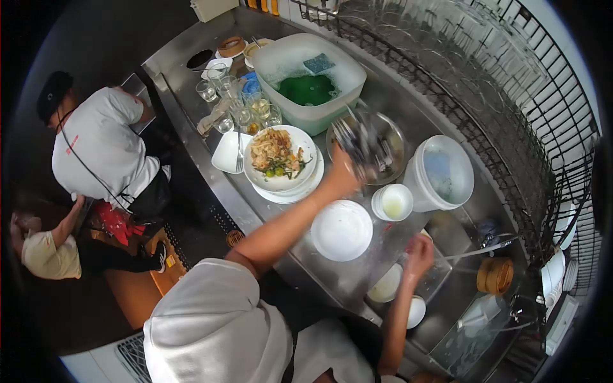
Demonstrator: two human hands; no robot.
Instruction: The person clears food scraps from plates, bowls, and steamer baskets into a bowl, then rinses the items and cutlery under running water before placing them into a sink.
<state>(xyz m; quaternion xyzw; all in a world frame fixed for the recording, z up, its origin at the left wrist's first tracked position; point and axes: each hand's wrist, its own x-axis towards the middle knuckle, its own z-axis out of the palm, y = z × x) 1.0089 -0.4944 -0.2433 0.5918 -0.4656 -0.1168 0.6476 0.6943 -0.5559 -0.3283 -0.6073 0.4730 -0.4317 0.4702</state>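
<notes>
Silver forks — holding bunched tight in left hand at far bowl, maybe moving, needing care — can't tell grip of right hand.

A restaurant-style kitchen's washing-up station, to judge by the steel worktop, soapy tub, used glasses, cutlery and wire rack.

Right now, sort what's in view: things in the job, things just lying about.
Seemingly in the job:
- cutlery bunched in the left hand
- metal bowl by it

Apparently lying about:
- plate of food
- drinking glasses
- square white dish
</notes>
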